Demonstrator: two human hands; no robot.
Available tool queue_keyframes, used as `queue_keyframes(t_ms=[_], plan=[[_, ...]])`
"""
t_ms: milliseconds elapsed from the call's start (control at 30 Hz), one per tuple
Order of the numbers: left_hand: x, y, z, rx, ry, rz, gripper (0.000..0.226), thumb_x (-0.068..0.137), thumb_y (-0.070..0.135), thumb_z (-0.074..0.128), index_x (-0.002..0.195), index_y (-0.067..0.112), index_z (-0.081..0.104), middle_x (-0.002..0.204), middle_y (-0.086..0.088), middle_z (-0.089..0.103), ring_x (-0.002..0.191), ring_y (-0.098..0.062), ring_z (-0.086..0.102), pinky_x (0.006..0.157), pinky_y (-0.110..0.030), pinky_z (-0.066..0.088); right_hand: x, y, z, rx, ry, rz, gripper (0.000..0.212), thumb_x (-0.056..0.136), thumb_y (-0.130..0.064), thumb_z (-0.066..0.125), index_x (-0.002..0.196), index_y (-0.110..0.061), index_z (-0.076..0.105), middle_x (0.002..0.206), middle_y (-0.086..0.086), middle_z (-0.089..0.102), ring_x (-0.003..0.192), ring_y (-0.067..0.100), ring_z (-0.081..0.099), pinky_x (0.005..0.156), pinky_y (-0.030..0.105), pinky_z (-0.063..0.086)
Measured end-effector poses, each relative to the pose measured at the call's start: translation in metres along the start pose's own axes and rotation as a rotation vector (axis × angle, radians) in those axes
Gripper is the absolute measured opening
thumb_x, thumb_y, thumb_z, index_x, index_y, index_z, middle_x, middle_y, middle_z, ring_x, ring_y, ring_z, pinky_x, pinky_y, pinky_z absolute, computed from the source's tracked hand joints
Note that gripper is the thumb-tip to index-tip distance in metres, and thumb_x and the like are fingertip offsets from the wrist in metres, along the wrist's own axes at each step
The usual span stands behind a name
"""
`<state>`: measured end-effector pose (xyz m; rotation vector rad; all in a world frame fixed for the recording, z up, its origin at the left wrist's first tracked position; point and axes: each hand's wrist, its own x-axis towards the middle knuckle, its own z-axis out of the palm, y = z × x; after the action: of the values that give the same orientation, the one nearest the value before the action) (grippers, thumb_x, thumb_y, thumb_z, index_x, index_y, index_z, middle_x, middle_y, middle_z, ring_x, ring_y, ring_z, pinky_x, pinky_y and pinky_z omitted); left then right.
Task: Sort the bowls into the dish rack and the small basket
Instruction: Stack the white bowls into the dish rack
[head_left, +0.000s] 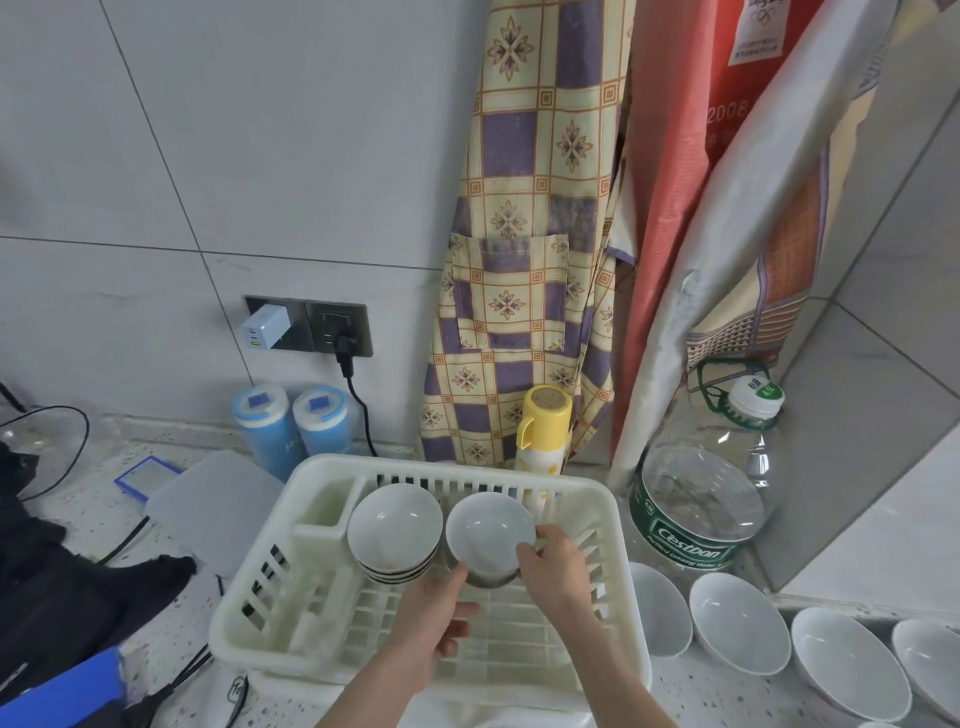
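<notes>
A white plastic dish rack (260, 608) sits on the counter in front of me. Inside it, at the back, leans a stack of white bowls with dark stripes (393, 530). Beside that stack my right hand (553, 569) grips the rim of a white bowl (485, 535) tilted toward me. My left hand (441, 618) touches the same bowl's underside with thumb and fingers. To the right of the rack, several white bowls (740, 621) stand in a row on the counter. No small basket is in view.
A large clear water bottle (711, 499) stands right of the rack, a yellow-capped bottle (543, 431) behind it. Two blue canisters (288, 421), a plugged-in wall socket (337, 327) and a translucent lid (218, 499) lie to the left. Aprons (524, 249) hang on the wall.
</notes>
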<state>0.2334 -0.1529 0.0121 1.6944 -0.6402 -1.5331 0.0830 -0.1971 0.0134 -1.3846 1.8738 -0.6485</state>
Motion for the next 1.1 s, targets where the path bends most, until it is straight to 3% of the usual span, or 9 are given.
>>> queue_keyframes(t_ms=[267, 367, 467, 700, 867, 1033, 1100], plan=[[0.015, -0.007, 0.009, -0.011, 0.026, 0.028, 0.015, 0.095, 0.025, 0.060, 0.106, 0.014, 0.060, 0.082, -0.015, 0.076, 0.040, -0.012, 0.055, 0.040, -0.020, 0.032, -0.001, 0.001, 0.009, -0.022, -0.013, 0.039, 0.036, 0.089, -0.022, 0.052, 0.123, -0.011, 0.055, 0.101, 0.008, 0.070, 0.090, 0.026, 0.063, 0.075, 0.033, 0.052], [0.018, -0.010, 0.009, -0.014, 0.042, 0.039, 0.017, 0.094, 0.020, 0.064, 0.107, 0.012, 0.060, 0.078, -0.013, 0.076, 0.042, -0.012, 0.056, 0.040, -0.021, 0.035, 0.000, 0.002, 0.010, -0.039, -0.002, 0.032, 0.037, 0.089, -0.023, 0.051, 0.124, -0.012, 0.054, 0.103, 0.008, 0.068, 0.084, 0.022, 0.056, 0.071, 0.031, 0.048], [0.020, -0.010, 0.010, -0.030, 0.048, 0.047, 0.019, 0.092, 0.015, 0.065, 0.108, 0.008, 0.058, 0.077, -0.014, 0.076, 0.045, -0.014, 0.057, 0.040, -0.021, 0.036, 0.000, 0.004, 0.010, -0.020, -0.021, 0.051, 0.038, 0.088, -0.021, 0.051, 0.125, -0.015, 0.053, 0.101, 0.008, 0.070, 0.085, 0.023, 0.062, 0.071, 0.032, 0.052], [0.021, -0.011, 0.010, -0.054, 0.050, 0.068, 0.018, 0.090, 0.002, 0.061, 0.108, -0.004, 0.060, 0.068, -0.017, 0.069, 0.040, -0.013, 0.050, 0.037, -0.022, 0.030, -0.001, 0.006, 0.007, 0.035, -0.063, 0.075, 0.042, 0.085, -0.020, 0.049, 0.127, -0.021, 0.048, 0.094, 0.005, 0.072, 0.086, 0.020, 0.066, 0.074, 0.033, 0.056], [0.013, -0.008, 0.008, -0.092, -0.022, 0.052, 0.015, 0.093, 0.005, 0.058, 0.107, 0.002, 0.059, 0.072, -0.017, 0.068, 0.047, -0.017, 0.051, 0.044, -0.023, 0.028, -0.009, 0.005, -0.001, 0.050, -0.096, 0.067, 0.047, 0.090, -0.025, 0.048, 0.137, -0.021, 0.042, 0.100, 0.003, 0.072, 0.093, 0.018, 0.064, 0.080, 0.033, 0.052], [-0.005, -0.004, 0.002, -0.077, -0.068, 0.040, 0.012, 0.095, 0.019, 0.057, 0.105, 0.014, 0.060, 0.091, -0.015, 0.073, 0.048, -0.013, 0.051, 0.044, -0.023, 0.032, -0.044, 0.005, -0.024, 0.223, -0.036, -0.029, 0.035, 0.094, -0.023, 0.049, 0.128, -0.030, 0.051, 0.075, -0.009, 0.073, 0.076, -0.001, 0.062, 0.062, 0.021, 0.043], [-0.016, -0.005, 0.000, -0.094, -0.059, 0.084, 0.014, 0.094, 0.021, 0.056, 0.105, 0.016, 0.063, 0.093, -0.012, 0.074, 0.047, -0.012, 0.047, 0.042, -0.024, 0.033, -0.065, 0.011, -0.036, 0.338, -0.022, -0.071, 0.029, 0.094, -0.020, 0.051, 0.119, -0.033, 0.057, 0.073, -0.008, 0.074, 0.058, -0.002, 0.057, 0.055, 0.018, 0.042]])
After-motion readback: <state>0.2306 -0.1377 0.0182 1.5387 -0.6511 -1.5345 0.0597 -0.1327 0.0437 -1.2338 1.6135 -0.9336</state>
